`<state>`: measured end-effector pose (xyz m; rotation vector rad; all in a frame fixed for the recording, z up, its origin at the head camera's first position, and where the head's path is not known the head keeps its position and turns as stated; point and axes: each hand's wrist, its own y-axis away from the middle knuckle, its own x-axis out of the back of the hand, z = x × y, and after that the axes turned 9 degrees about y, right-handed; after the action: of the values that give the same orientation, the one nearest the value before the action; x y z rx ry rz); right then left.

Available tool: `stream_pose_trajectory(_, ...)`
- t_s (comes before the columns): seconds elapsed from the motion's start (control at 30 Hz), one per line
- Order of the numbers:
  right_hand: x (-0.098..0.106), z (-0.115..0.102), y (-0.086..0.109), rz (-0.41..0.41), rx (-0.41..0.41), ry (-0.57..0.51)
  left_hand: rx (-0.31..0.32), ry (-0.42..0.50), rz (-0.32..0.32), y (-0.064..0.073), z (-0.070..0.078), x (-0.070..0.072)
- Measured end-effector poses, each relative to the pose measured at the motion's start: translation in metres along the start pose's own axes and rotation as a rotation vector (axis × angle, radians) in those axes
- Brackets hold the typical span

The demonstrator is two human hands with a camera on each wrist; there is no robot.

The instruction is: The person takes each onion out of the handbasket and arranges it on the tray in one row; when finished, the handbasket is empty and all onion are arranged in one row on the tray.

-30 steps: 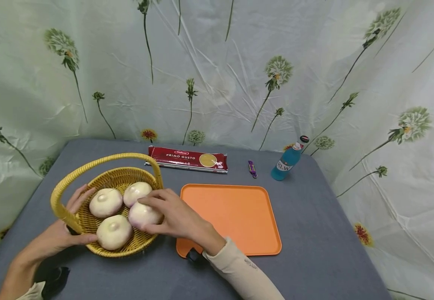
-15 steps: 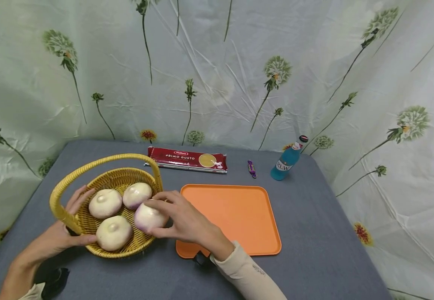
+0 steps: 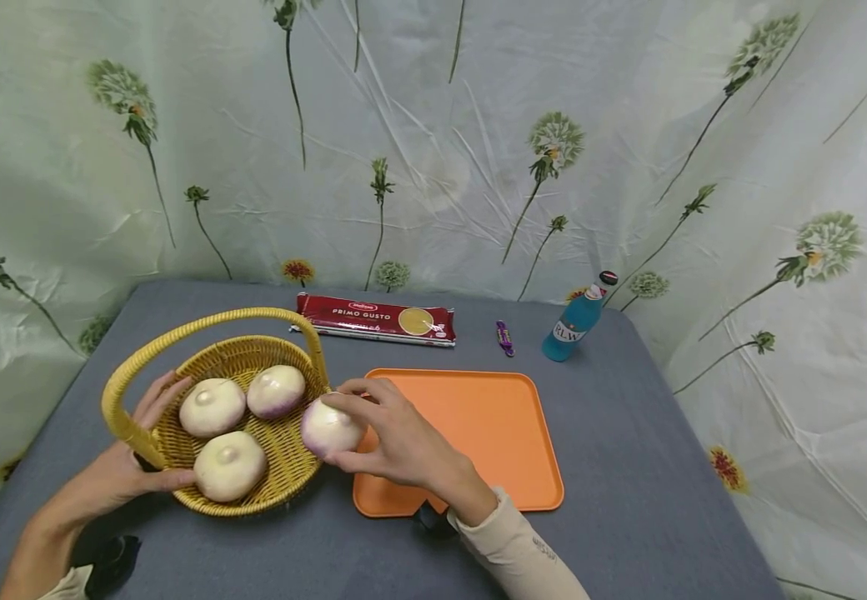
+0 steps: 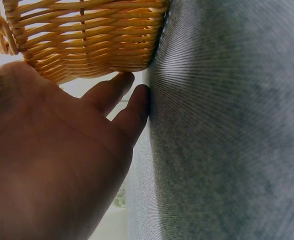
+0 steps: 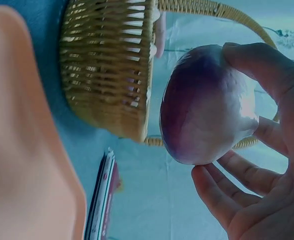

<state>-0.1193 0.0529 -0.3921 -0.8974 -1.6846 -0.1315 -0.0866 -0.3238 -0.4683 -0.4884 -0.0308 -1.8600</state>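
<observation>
A grey bench (image 3: pixel 628 467) stood before a pale curtain (image 3: pixel 433 125) printed with dandelion heads. The largest thing on it was a flat orange tray (image 3: pixel 478 442), lying just right of a yellow wicker basket (image 3: pixel 283 467) with a tall hoop handle. Three turnips (image 3: pixel 212 407) lay inside the basket, white on top and purple below.

The left hand (image 3: pixel 122 471) rested against the near left wall of the basket with its fingers straight, the thumb along the front and the fingertips showing above the rim; the left wrist view showed those fingers between the weave and the bench cloth, holding nothing. The right hand (image 3: pixel 396 433) gripped a fourth turnip (image 3: pixel 328 427), thumb under it and fingers curled over its top. That turnip hung clear of the bench, just outside the basket's right rim and at the left edge of the tray; in the right wrist view its purple side faced the camera with the basket wall behind it.

Along the far side of the bench lay a red packet of spaghetti (image 3: pixel 376 318), and to its right a tilted blue bottle (image 3: pixel 574 325). Between them lay a small purple sweet wrapper (image 3: pixel 504 337).
</observation>
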Motion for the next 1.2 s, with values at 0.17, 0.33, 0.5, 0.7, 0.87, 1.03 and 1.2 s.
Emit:
stream_pose_trajectory(0.17,0.004,0.006,0.010,-0.013,-0.067,-0.015,0.006,0.006,-0.003,0.001,0.000,0.000)
stream_pose_trajectory(0.33,0.006,0.013,0.017,-0.011,-0.113,-0.016,0.005,-0.016,0.003,0.000,0.001,0.001)
stream_pose_trajectory(0.5,0.008,0.019,0.023,-0.008,-0.139,-0.029,0.012,0.003,-0.003,-0.001,0.001,0.001)
stream_pose_trajectory(0.7,0.009,0.026,0.032,-0.012,-0.189,-0.002,0.001,-0.029,0.005,0.000,0.002,0.001)
stream_pose_trajectory(0.87,0.010,0.032,0.041,-0.014,-0.239,0.011,-0.003,-0.037,0.007,0.000,0.002,0.000)
stream_pose_trajectory(1.03,0.008,0.038,0.044,-0.011,-0.233,0.026,-0.002,-0.031,0.008,0.001,0.001,0.001)
stream_pose_trajectory(1.2,0.002,0.041,0.045,-0.032,-0.236,0.055,0.001,-0.032,0.011,0.000,0.001,0.000)
